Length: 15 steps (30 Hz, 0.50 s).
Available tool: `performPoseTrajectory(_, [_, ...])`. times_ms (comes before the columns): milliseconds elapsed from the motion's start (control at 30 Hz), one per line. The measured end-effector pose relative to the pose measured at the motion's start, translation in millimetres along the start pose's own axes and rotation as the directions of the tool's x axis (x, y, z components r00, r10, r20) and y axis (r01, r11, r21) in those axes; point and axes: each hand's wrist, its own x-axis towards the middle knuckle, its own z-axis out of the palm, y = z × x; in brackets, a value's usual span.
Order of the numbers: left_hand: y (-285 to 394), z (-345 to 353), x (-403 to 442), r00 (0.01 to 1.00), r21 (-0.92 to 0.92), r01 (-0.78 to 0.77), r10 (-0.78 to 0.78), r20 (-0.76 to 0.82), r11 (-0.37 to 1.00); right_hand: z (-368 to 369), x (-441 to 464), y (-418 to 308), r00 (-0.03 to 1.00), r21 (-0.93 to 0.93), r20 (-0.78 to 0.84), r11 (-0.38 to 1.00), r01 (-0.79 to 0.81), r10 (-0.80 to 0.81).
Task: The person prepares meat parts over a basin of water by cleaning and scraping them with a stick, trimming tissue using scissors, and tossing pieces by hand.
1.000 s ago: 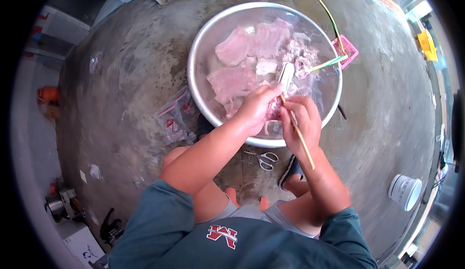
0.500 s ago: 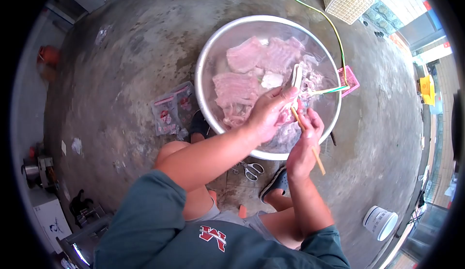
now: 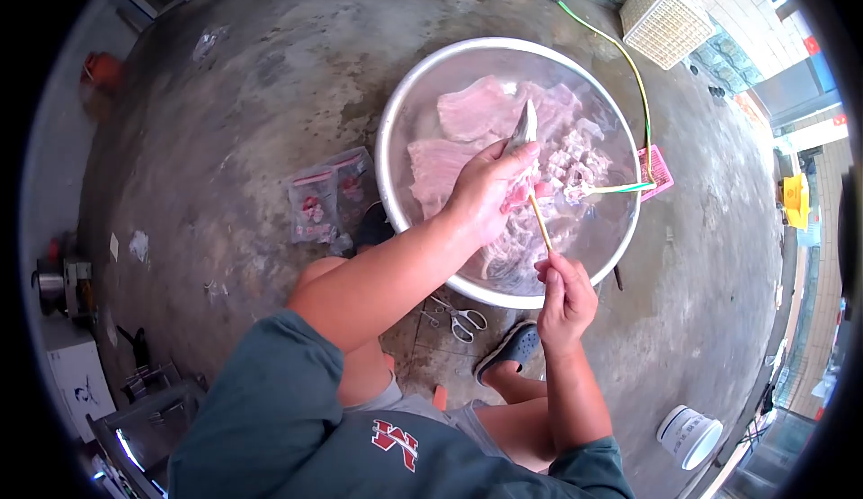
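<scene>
Over a large round metal basin [image 3: 390, 130], my left hand [image 3: 490, 189] is closed around a slim item with a pale pointed tip [image 3: 529, 123] and pinkish flesh below it. My right hand [image 3: 566, 299], near the basin's front rim, pinches the lower end of a thin wooden stick [image 3: 540, 220]. The stick's upper end touches the pink flesh at my left hand. Inside the basin lie flat pink meat slabs [image 3: 470, 111] and small pale pieces [image 3: 575, 159] in water. A green and yellow hose [image 3: 640, 85] ends over the basin's right side.
Scissors [image 3: 463, 322] lie on the floor between my feet and the basin. Plastic bags [image 3: 313, 207] are left of the basin. A pink basket [image 3: 658, 173] touches its right side. Further off are a white bucket [image 3: 689, 436], a cream crate [image 3: 663, 18] and a yellow object [image 3: 796, 200].
My right hand has slid down to the stick's lower end, away from my left hand. The item in my left hand has turned, its tip now pointed. The view has shifted.
</scene>
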Motion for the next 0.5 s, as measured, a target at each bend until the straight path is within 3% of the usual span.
performPoseTrajectory(133, [15, 11, -9, 0.989, -0.055, 0.144, -0.142, 0.041, 0.988, 8, 0, -5, 0.970, -0.179, 0.002, 0.955, -0.238, 0.242])
performPoseTrajectory(167, [14, 7, -7, 0.988, -0.036, 0.141, -0.139, 0.067, 0.989, 14, -4, 2, 0.973, -0.181, -0.021, 0.957, -0.229, 0.229])
performPoseTrajectory(200, [12, 2, -4, 0.986, -0.018, 0.139, -0.137, 0.094, 0.990, 17, -5, 0, 0.923, 0.127, 0.002, 0.915, -0.382, 0.385])
performPoseTrajectory(233, [9, -2, -2, 0.983, 0.000, 0.137, -0.136, 0.120, 0.991, 21, -6, -3, 0.852, 0.415, 0.073, 0.761, -0.499, 0.518])
performPoseTrajectory(267, [5, -4, -3, 0.989, 0.039, 0.109, -0.112, 0.097, 0.993, 24, -6, -7, 0.769, 0.648, 0.184, 0.513, -0.564, 0.613])
performPoseTrajectory(400, [-11, 6, -9, 1.000, 0.114, -0.012, 0.014, -0.020, 0.993, 25, 4, -16, 0.672, 0.826, 0.430, 0.039, -0.563, 0.602])
performPoseTrajectory(500, [-14, 8, -10, 1.000, 0.126, -0.011, 0.015, -0.026, 0.992, 24, 5, -13, 0.639, 0.835, 0.490, -0.108, -0.539, 0.593])
